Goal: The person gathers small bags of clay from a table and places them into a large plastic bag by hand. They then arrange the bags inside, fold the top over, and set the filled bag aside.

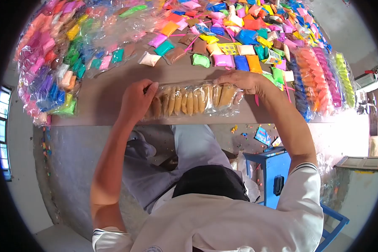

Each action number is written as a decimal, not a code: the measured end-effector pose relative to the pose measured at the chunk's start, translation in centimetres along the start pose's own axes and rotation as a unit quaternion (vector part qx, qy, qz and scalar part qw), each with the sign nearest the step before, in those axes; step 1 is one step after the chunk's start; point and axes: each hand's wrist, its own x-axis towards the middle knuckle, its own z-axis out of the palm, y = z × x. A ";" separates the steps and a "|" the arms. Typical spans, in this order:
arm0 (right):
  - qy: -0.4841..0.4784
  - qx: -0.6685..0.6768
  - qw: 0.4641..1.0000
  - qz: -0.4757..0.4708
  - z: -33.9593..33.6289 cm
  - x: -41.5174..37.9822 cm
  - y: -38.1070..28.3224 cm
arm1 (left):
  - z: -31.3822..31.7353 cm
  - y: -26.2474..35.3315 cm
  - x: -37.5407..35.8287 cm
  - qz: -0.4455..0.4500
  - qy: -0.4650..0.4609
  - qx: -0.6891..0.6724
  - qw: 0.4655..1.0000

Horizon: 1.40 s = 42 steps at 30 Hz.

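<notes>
1. The left hand (135, 101) is closed over one end of a long clear plastic bag of tan clay packets (193, 100), which lies flat on the brown table (101, 98) near its front edge.
2. The right hand (241, 80) presses down on the other end with fingers spread flat; whether it pinches the film I cannot tell.
3. The packets stand in a packed row, so a loose end could probably let them spill.
4. The bag sits close to the edge; a pull toward the body might tip it to the floor.
5. Loose small coloured clay packets (222, 61) lie just beside the right hand and could get knocked.
</notes>
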 end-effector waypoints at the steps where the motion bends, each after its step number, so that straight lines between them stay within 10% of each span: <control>1: 0.040 -0.025 0.999 -0.009 -0.3 0.3 0.3 | 0.4 -0.4 0.8 0.003 0.007 -0.006 1.000; 12: 0.281 -0.289 0.894 -0.195 -0.6 -2.3 -1.4 | 3.4 -3.5 3.9 -0.005 0.012 -0.047 0.999; 18: 0.179 -0.033 0.949 -0.259 0.3 -3.0 -3.4 | 3.3 -3.7 4.1 -0.044 0.010 -0.074 0.996; 42: 0.397 -0.135 0.855 -0.305 3.9 -0.2 4.9 | 2.7 -6.8 -2.0 -0.046 0.062 -0.235 0.969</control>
